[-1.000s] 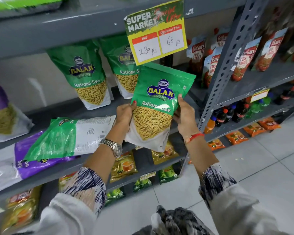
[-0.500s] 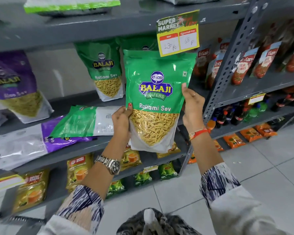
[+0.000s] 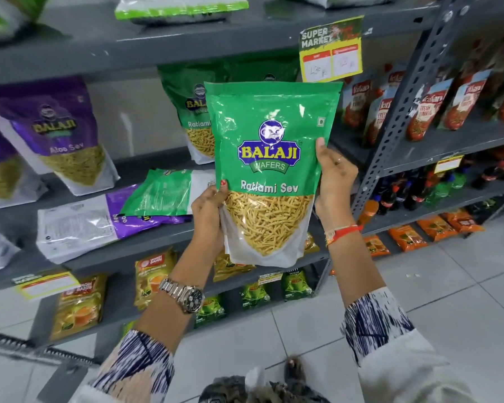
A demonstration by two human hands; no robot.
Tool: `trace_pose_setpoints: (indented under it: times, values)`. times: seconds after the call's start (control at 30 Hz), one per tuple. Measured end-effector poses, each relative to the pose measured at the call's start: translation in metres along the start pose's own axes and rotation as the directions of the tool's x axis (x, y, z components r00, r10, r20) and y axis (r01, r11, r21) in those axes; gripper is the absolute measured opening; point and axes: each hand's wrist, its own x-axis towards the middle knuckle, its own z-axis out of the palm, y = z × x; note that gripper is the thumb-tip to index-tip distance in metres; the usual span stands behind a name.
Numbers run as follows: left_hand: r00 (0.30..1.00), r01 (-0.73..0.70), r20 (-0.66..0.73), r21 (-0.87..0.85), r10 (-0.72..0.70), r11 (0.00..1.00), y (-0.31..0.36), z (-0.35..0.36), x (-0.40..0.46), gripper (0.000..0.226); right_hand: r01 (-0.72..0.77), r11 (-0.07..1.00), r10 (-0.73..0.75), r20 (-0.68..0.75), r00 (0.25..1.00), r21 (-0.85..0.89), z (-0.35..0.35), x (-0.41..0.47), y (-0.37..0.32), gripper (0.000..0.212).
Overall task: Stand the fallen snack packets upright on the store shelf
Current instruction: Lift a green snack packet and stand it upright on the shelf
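Observation:
I hold a green Ratlami Sev packet (image 3: 269, 158) upright in front of the grey shelf (image 3: 163, 237). My left hand (image 3: 208, 210) grips its lower left edge and my right hand (image 3: 333, 175) its right edge. Behind it a second green packet (image 3: 188, 112) stands upright at the back of the shelf. To the left, another green packet (image 3: 160, 193) lies flat, partly on top of a fallen purple and white packet (image 3: 99, 219). Purple Aloo Sev packets (image 3: 61, 135) stand upright further left.
A yellow price tag (image 3: 330, 50) hangs from the shelf above. A perforated grey upright (image 3: 402, 103) divides the bays; red tomato pouches (image 3: 425, 109) stand to its right. Tea packets (image 3: 152, 274) and drink bottles (image 3: 390, 199) fill lower shelves. Tiled floor lies below.
The green packet has turned from tilted to upright and risen with both hands still on it. The view has shifted, so the shelf contents sit further right and lower.

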Motion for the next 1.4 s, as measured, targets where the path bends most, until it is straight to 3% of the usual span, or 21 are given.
trace_pose_setpoints:
  times: [0.17, 0.23, 0.33, 0.47, 0.53, 0.6, 0.7, 0.77, 0.8, 0.83, 0.87, 0.93, 1.0, 1.13, 1.23, 1.3, 1.4]
  values:
    - [0.991, -0.019, -0.122, 0.207, 0.045, 0.978, 0.007, 0.017, 0.002, 0.009, 0.344, 0.911, -0.336, 0.073, 0.939, -0.226, 0.013, -0.01, -0.016, 0.053]
    - [0.972, -0.128, -0.153, 0.282, 0.176, 0.951, 0.012, 0.026, -0.001, 0.03, 0.447, 0.797, -0.421, 0.155, 0.893, -0.406, 0.014, -0.02, -0.014, 0.049]
    - [0.932, -0.334, -0.02, 0.346, 0.362, 0.877, 0.025, 0.042, -0.015, 0.042, 0.52, 0.646, -0.501, 0.203, 0.841, -0.559, 0.007, -0.03, -0.003, 0.046]
    - [0.951, -0.308, 0.155, 0.482, 0.266, 0.82, 0.04, 0.087, -0.02, 0.054, 0.609, 0.509, -0.603, 0.253, 0.757, -0.608, 0.0, -0.029, -0.002, 0.03]
    - [0.942, -0.334, 0.19, 0.599, 0.277, 0.728, 0.042, 0.108, -0.016, 0.051, 0.639, 0.386, -0.642, 0.304, 0.704, -0.665, -0.004, -0.031, 0.001, 0.025]
    - [0.918, -0.377, 0.217, 0.735, 0.332, 0.563, 0.042, 0.125, -0.012, 0.048, 0.658, 0.296, -0.646, 0.363, 0.672, -0.692, -0.009, -0.034, 0.007, 0.022]
    - [0.892, -0.377, 0.245, 0.868, 0.38, 0.324, 0.039, 0.137, -0.003, 0.055, 0.667, 0.247, -0.643, 0.396, 0.655, -0.703, -0.012, -0.038, 0.017, 0.023]
    - [0.891, -0.358, 0.249, 0.899, 0.379, 0.251, 0.037, 0.136, -0.001, 0.068, 0.653, 0.334, -0.629, 0.355, 0.692, -0.68, -0.013, -0.04, 0.022, 0.022]
    - [0.894, -0.359, 0.246, 0.893, 0.374, 0.271, 0.037, 0.132, -0.001, 0.073, 0.625, 0.437, -0.599, 0.309, 0.739, -0.647, -0.014, -0.038, 0.023, 0.024]
    - [0.897, -0.378, 0.242, 0.854, 0.37, 0.358, 0.037, 0.125, 0.001, 0.074, 0.574, 0.571, -0.546, 0.25, 0.8, -0.587, -0.014, -0.035, 0.023, 0.026]
    - [0.902, -0.402, 0.232, 0.759, 0.365, 0.512, 0.037, 0.116, 0.004, 0.068, 0.502, 0.703, -0.478, 0.188, 0.858, -0.503, -0.015, -0.03, 0.022, 0.03]
    - [0.916, -0.4, 0.191, 0.459, 0.352, 0.793, 0.03, 0.091, 0.021, 0.046, 0.368, 0.866, -0.349, 0.118, 0.93, -0.339, -0.014, -0.019, 0.015, 0.043]
    - [0.937, -0.346, 0.159, 0.309, 0.31, 0.886, 0.016, 0.062, 0.039, 0.039, 0.307, 0.921, -0.28, 0.14, 0.95, -0.241, -0.015, -0.004, 0.011, 0.052]
    - [0.985, -0.133, 0.153, 0.343, 0.085, 0.93, -0.023, 0.034, 0.066, 0.058, 0.257, 0.954, -0.223, 0.205, 0.953, -0.154, -0.019, 0.026, 0.004, 0.043]
    - [0.956, -0.173, 0.287, 0.41, 0.053, 0.896, -0.031, 0.037, 0.086, 0.053, 0.236, 0.969, -0.217, 0.204, 0.955, -0.072, -0.021, 0.061, -0.003, 0.043]
    - [0.927, -0.219, 0.374, 0.457, 0.037, 0.862, -0.028, 0.045, 0.099, 0.036, 0.174, 0.984, -0.161, 0.222, 0.962, -0.04, -0.018, 0.086, -0.002, 0.043]
    - [0.911, -0.247, 0.408, 0.419, 0.061, 0.874, -0.024, 0.056, 0.107, 0.02, 0.074, 0.997, -0.07, 0.228, 0.971, -0.007, -0.017, 0.107, -0.003, 0.028]
